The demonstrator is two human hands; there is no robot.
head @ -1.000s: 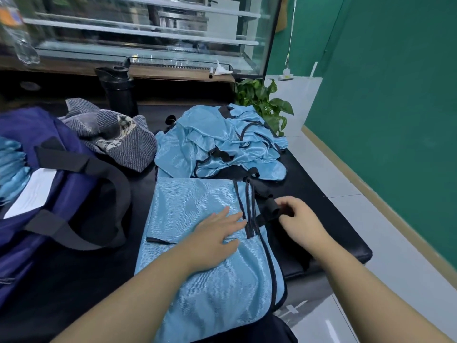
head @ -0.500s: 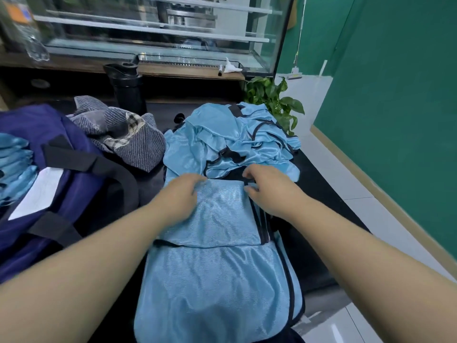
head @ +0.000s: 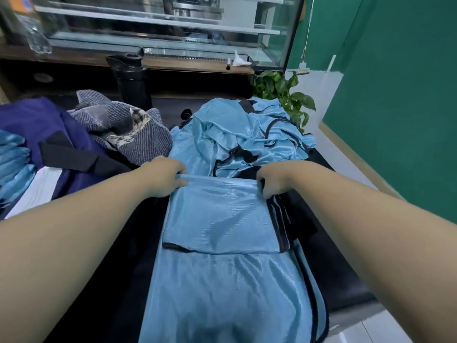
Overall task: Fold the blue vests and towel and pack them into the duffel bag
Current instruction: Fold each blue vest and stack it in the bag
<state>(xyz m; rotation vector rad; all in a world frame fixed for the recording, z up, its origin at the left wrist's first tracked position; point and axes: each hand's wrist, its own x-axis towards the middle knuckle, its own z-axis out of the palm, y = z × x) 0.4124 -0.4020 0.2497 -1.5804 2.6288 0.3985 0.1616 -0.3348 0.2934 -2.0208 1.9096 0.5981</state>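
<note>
A light blue vest (head: 222, 243) with dark trim lies flat on the black table, its far part folded back toward me. My left hand (head: 164, 177) pinches the far left corner of that fold. My right hand (head: 274, 181) grips the far right corner. Behind the fold lies a crumpled heap of blue vests (head: 244, 137). A grey striped towel (head: 126, 129) is bunched at the back left. The navy duffel bag (head: 37, 134) sits open at the left with folded blue vests (head: 12, 164) inside.
A black bottle (head: 131, 80) stands behind the towel. A green plant (head: 284, 95) sits at the table's far right corner. A glass display case (head: 160, 26) runs along the back. The table's right edge (head: 356, 280) drops to a white tiled floor beside a green wall.
Both hands moved from the vest's middle and strap to its far edge, then spread apart to the two far corners of the fold. The view moved closer.
</note>
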